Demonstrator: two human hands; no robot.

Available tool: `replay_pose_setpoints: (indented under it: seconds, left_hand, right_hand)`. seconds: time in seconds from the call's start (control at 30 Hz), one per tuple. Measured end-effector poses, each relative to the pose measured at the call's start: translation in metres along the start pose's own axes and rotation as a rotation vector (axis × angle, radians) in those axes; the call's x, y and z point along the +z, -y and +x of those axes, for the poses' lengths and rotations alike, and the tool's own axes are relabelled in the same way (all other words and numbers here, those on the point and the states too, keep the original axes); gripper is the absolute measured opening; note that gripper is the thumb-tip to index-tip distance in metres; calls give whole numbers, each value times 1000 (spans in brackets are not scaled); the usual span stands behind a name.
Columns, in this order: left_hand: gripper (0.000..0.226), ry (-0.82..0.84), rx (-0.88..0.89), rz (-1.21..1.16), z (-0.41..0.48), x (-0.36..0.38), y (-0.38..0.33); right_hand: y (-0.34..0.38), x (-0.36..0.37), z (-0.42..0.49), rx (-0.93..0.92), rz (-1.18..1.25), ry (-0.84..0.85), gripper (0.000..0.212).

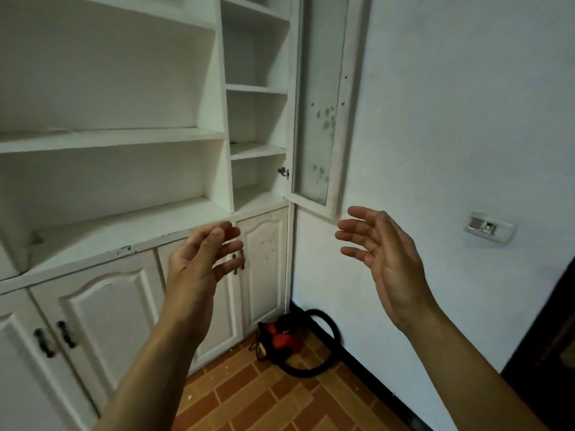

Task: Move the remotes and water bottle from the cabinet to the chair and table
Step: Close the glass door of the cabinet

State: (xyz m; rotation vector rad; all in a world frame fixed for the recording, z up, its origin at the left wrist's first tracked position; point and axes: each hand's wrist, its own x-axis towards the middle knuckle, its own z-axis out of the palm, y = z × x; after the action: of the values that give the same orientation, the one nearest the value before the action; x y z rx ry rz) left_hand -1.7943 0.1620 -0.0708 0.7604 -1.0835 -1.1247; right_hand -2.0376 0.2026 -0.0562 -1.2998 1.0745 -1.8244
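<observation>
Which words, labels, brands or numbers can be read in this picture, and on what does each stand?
None can be read.
Wall socket plate: dark marks, too blurred to read.
Red machine on the floor: no legible label.
Cabinet: no writing visible.

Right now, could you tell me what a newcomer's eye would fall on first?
The left hand and right hand hover open mid-frame, holding nothing. Behind them stands the white cabinet, its narrow glass door swung open at right. A red machine with a black hose sits in the floor corner.
</observation>
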Motion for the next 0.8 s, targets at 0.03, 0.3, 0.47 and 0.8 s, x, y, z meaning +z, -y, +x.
replay_pose_setpoints:
  seconds: [0.03,0.3,0.47,0.8]
  left_hand:
    - [35,1,3,15,10,5,3]
    - [26,41,60,105,110,78,12]
    - [26,83,66,70,159,125,33]
    - [22,169,23,39,257,170,90]
  right_hand:
    - [-6,-2,11,-3,7,-2,40]
    - [-23,-46,120,-74,98,-25,41]
    - [-30,-77,167,-103,69,-66,35]
    - [-69,-90,250,-105,-20,-152,32]
